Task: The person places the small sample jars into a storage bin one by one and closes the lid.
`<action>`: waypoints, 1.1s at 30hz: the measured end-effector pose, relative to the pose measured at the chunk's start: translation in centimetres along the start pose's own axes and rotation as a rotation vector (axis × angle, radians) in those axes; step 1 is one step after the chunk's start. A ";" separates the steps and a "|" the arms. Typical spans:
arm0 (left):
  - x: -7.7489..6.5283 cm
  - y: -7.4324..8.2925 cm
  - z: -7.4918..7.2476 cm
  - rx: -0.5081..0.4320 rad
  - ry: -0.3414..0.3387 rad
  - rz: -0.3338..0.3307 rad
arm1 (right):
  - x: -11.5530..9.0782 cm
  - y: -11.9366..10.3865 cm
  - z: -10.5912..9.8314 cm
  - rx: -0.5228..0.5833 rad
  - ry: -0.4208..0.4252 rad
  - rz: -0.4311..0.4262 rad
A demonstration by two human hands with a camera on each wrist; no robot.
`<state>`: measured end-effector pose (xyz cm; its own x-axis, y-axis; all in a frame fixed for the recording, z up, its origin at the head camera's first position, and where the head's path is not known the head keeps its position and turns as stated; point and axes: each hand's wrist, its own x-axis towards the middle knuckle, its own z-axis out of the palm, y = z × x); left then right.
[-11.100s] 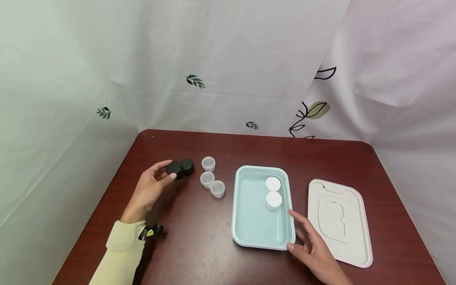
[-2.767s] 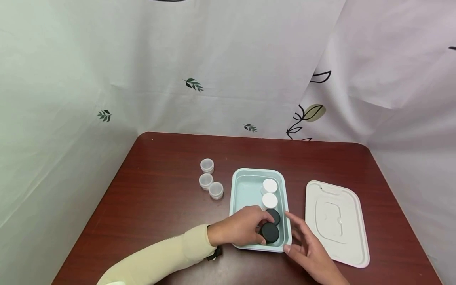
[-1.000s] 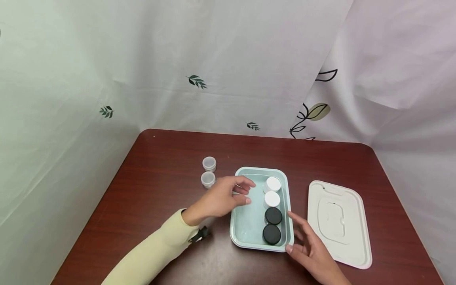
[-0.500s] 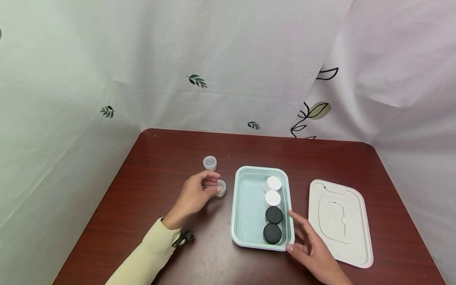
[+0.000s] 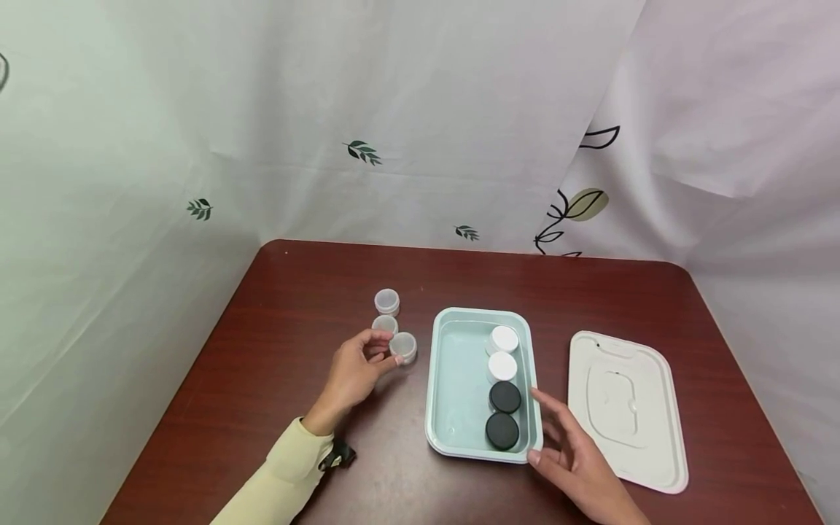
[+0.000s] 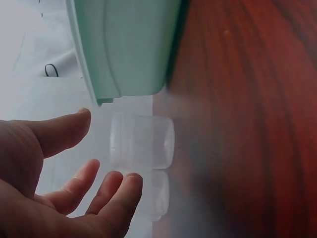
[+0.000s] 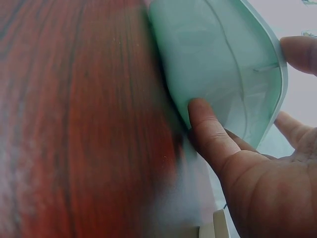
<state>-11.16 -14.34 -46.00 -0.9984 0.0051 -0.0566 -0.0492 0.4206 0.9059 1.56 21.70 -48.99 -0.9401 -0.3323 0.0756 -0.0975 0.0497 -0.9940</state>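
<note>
1. The left hand (image 5: 354, 368) reaches with its fingers (image 6: 116, 191) loosely spread around the nearest clear jar (image 5: 403, 346) on the tabletop (image 5: 295, 292), not yet gripping it.
2. The right hand (image 5: 571, 459) rests its straight fingers (image 7: 210, 131) against the mint tray (image 5: 459, 386) at its near right corner.
3. Three clear jars stand left of the tray.
4. The tray holds two white-lidded jars (image 5: 503, 353) and two black-lidded jars (image 5: 503, 414).
5. One white lid (image 5: 626, 408) lies to the right.
</note>
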 end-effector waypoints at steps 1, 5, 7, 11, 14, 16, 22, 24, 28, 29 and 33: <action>0.0 -0.1 0.1 -0.006 0.001 -0.010 | 0.0 0.1 0.0 -0.003 0.001 0.001; 0.1 -0.6 0.5 -0.034 -0.005 -0.020 | -0.1 0.1 0.0 -0.004 0.011 0.020; 0.2 -0.8 0.7 -0.054 -0.009 -0.020 | -0.1 0.0 0.0 -0.005 0.012 0.023; 0.3 -1.1 1.0 -0.077 -0.008 -0.019 | -0.1 0.0 0.0 -0.008 0.010 0.012; 0.3 -1.1 1.1 -0.067 -0.010 -0.020 | -0.1 0.2 0.0 -0.015 0.006 -0.004; 0.4 -1.2 1.2 -0.054 -0.015 -0.013 | -0.1 0.2 0.0 -0.018 0.002 -0.012; 0.6 -1.5 1.3 -0.017 -0.023 -0.002 | -0.1 0.2 -0.1 -0.013 -0.001 -0.023; 0.6 -1.5 1.4 -0.014 -0.026 0.004 | -0.1 0.2 -0.1 -0.015 0.001 -0.023; 0.6 -1.6 1.5 -0.018 -0.029 0.012 | -0.1 0.1 0.0 -0.017 0.006 -0.024; 0.5 -1.6 1.5 -0.021 -0.030 0.014 | -0.1 0.2 0.0 -0.020 0.003 -0.030; 0.5 -1.5 1.5 -0.023 -0.032 0.020 | -0.2 0.2 0.0 -0.010 0.002 -0.031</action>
<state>-11.54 -13.62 -48.06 -0.9978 0.0421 -0.0517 -0.0307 0.3991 0.9164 1.70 21.73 -49.20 -0.9371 -0.3323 0.1068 -0.1302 0.0487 -0.9903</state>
